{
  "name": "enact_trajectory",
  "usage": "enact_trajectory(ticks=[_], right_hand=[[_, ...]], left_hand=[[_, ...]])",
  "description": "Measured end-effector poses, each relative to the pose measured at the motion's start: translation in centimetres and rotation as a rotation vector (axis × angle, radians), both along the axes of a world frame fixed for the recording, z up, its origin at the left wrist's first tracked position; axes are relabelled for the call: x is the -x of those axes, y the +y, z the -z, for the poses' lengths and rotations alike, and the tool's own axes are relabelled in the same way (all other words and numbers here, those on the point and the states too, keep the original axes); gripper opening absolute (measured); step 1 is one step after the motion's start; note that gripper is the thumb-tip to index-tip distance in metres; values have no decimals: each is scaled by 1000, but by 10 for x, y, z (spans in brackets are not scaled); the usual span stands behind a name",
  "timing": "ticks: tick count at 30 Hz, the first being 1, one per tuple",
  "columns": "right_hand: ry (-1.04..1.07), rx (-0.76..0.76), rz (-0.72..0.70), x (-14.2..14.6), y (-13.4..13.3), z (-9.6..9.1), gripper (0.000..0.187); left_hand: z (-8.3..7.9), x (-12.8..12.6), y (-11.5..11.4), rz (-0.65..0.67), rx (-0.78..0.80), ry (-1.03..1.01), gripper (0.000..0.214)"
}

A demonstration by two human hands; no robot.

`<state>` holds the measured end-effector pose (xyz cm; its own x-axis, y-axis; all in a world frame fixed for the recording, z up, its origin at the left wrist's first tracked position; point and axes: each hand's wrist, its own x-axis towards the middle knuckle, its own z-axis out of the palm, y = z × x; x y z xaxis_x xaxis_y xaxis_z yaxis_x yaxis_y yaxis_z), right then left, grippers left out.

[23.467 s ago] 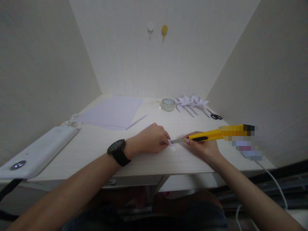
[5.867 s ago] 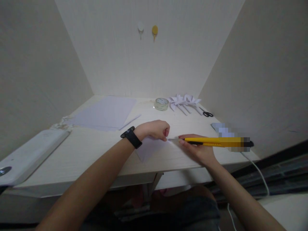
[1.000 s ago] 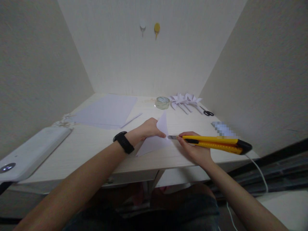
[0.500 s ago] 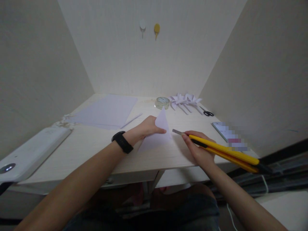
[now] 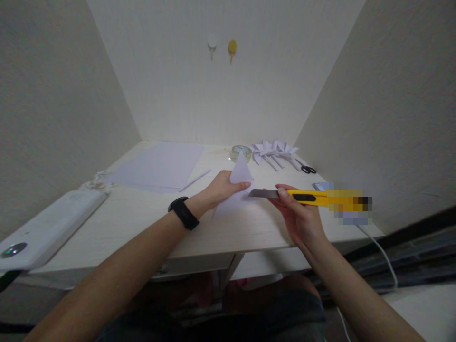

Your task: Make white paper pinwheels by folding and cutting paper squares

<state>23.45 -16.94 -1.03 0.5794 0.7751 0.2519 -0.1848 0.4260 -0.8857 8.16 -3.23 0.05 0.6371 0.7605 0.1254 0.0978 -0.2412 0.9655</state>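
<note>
My left hand (image 5: 230, 186) pinches a folded sheet of white paper (image 5: 241, 172), thumb on the near side. One pointed corner of the paper stands up, and the lower part slopes toward the desk front. In my right hand (image 5: 297, 211) is a yellow utility knife (image 5: 309, 197) with its blade extended. The blade points left, its tip at the right edge of the paper below my left thumb; I cannot tell whether it touches. A black watch is on my left wrist.
On the white desk (image 5: 142, 228) lie paper sheets (image 5: 160, 164), a thin paper stick (image 5: 195, 180), a tape roll (image 5: 240, 154), paper pinwheels (image 5: 274, 151), black-handled scissors (image 5: 307, 169) and a partly blurred phone (image 5: 322, 186). A white device (image 5: 53, 228) stands at left. Walls enclose the back and sides.
The knife has swung from slanting down to the right to nearly level, and more of its blade shows. Its tip has moved left to the paper. My left hand keeps its grip, slightly higher.
</note>
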Motion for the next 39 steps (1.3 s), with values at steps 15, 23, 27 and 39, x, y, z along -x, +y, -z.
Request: enact_trajectory(ticks=[15,23,27,39], right_hand=[[263,215,-250,-13,16,-1,15],[345,252,-267,-14,18,6,15],[373,213,-304,-12,18,7,14],[43,18,62,-22,3,15,20]], left_hand=[[-6,1,-8,100,122,-66,34],[-1,2,-4,245,265,-163,47],[1,4,-2,352,355,-193,52],[4,9,5,322,376,-47,44]])
